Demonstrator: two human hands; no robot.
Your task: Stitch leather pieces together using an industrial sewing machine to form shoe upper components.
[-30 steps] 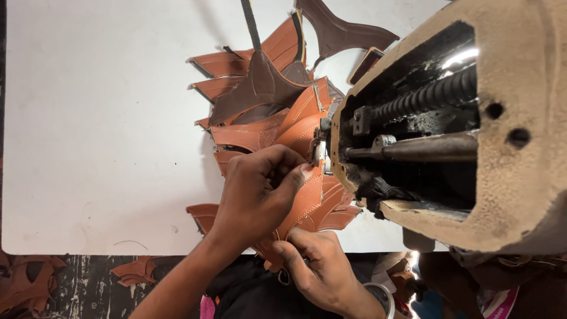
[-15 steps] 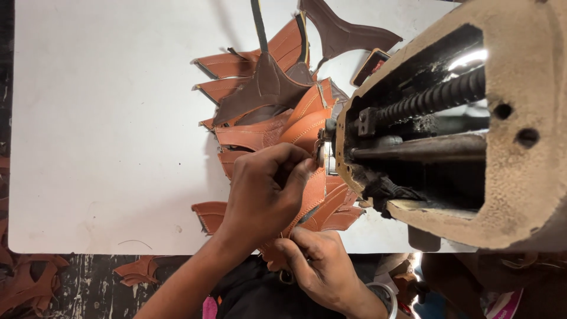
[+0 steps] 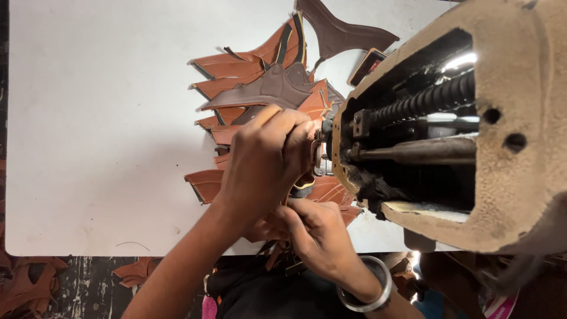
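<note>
Brown leather pieces (image 3: 260, 82) lay fanned beyond the left hand (image 3: 266, 162), which pinched one piece at the sewing machine (image 3: 472, 130); the right hand (image 3: 316, 230) gripped its near edge below.

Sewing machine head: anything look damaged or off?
Yes. The beige sewing machine head has an open side, baring a dark threaded shaft, and its paint is worn rough. Brown leather scraps lie on the floor.

Leather workshop, worn sewing machine (image 3: 472, 118), cut brown leather pieces (image 3: 248, 77) heaped on white table (image 3: 88, 118)

Head camera looks steeply down, close over the hands (image 3: 277, 177).
</note>
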